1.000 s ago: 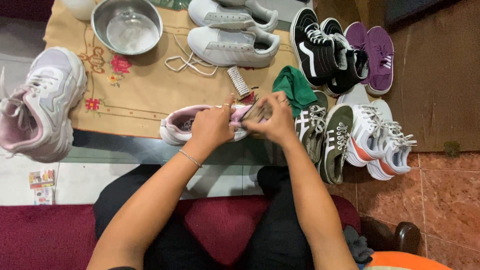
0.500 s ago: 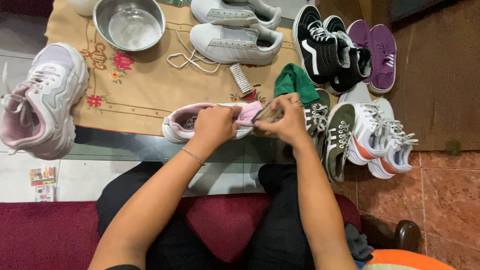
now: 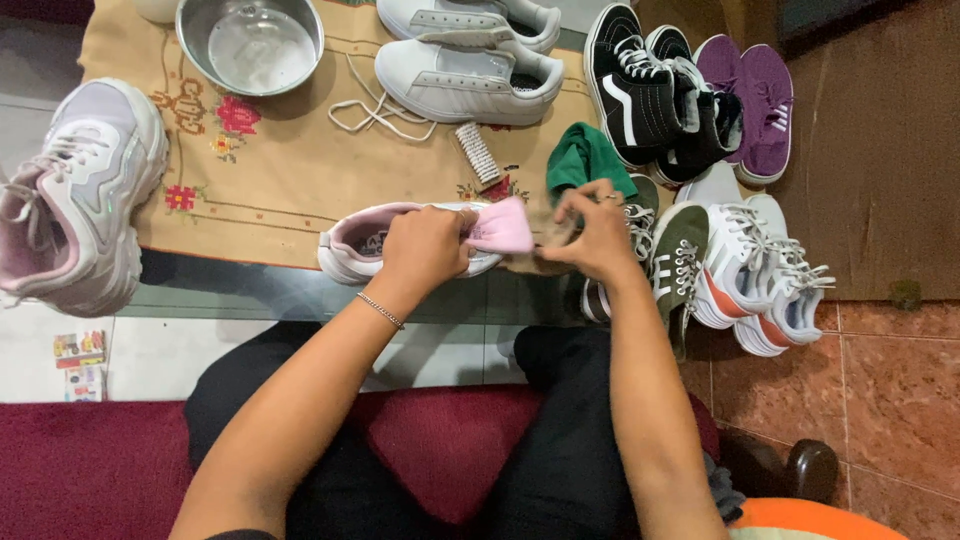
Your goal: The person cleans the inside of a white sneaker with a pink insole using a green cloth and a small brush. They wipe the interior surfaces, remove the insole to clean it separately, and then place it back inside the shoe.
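My left hand gripped the pink-lined white sneaker at the cloth's near edge; right hand pinched, perhaps, its pink tongue.

Small colourful printed packets on white floor tile, lower left
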